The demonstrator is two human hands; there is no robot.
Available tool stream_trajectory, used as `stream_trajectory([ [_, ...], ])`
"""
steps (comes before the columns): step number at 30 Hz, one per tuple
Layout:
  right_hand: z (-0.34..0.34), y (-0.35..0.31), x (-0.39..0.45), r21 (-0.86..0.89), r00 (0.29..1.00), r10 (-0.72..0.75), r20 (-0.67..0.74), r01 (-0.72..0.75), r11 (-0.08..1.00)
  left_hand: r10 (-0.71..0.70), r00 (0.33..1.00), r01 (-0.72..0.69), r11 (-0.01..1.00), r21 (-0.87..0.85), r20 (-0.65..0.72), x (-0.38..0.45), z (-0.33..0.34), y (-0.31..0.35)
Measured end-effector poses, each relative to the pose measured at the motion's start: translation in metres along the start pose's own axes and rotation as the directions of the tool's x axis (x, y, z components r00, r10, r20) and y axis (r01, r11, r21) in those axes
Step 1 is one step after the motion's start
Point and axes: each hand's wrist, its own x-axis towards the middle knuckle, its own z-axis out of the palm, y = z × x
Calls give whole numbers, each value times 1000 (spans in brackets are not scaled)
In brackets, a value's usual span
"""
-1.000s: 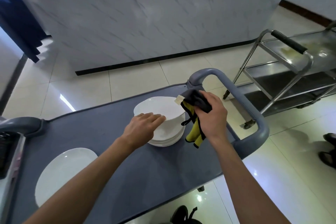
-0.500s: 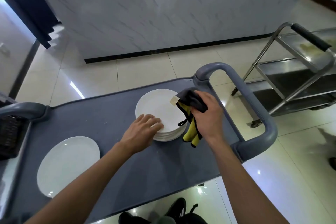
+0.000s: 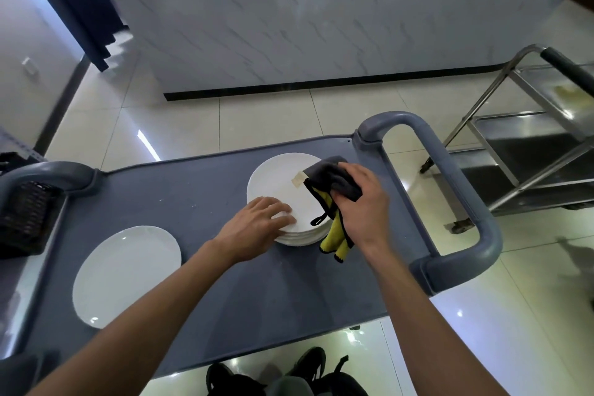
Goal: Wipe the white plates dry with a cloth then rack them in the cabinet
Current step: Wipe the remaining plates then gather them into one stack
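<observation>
the left hand (image 3: 254, 225) lay flat on the near edge of the stack of white plates (image 3: 283, 186) on the grey cart (image 3: 199, 202). the right hand (image 3: 363, 202) gripped a grey and yellow cloth (image 3: 334, 202) at the stack's right side. a single plate (image 3: 125, 273) sat well apart to the left.

one head-worn view – looking steeply down, close over the grey cart (image 3: 193, 190).

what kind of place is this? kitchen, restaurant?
Probably a restaurant or canteen service area, not a home kitchen. Clues: a stack of white plates on a grey plastic service cart, a stainless steel trolley beside it, and a long marble-look counter on a tiled floor.
</observation>
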Motion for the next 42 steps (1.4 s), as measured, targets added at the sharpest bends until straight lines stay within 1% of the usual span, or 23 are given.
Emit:
stream_trajectory([
  [7, 5, -1, -1, -11, 999, -30, 32, 30, 999, 0, 1000, 0, 1000, -2, -16, -5, 6, 3],
  [11, 9, -2, -4, -14, 999, -38, 39, 38, 999, -25, 999, 25, 1000, 3, -32, -7, 0, 7],
  [19, 23, -12, -11, -3, 998, -43, 44, 43, 999, -191, 981, 193, 979, 60, -41, -19, -12, 5],
  [22, 35, -19, -14, 5, 997, -50, 62, 50, 999, -280, 960, 280, 957, 78, -3, -31, -18, -1],
  [29, 81, -45, -28, -3, 990, -57, 132, 58, 998, -471, 880, 463, 880, 107, 68, -80, -35, -26],
  [36, 140, -78, -49, 4, 957, -129, 260, 132, 991, -610, 791, 605, 791, 92, 43, -148, -50, -53],
  [39, 169, -90, -59, 0, 940, -155, 304, 163, 987, -693, 721, 689, 720, 81, 25, -181, -55, -64],
  [41, 186, -98, -66, 6, 928, -152, 341, 159, 987, -758, 653, 757, 652, 48, 4, -203, -57, -71],
  [42, 194, -101, -69, 14, 922, -148, 359, 153, 988, -794, 608, 794, 608, 22, -2, -214, -58, -74],
])
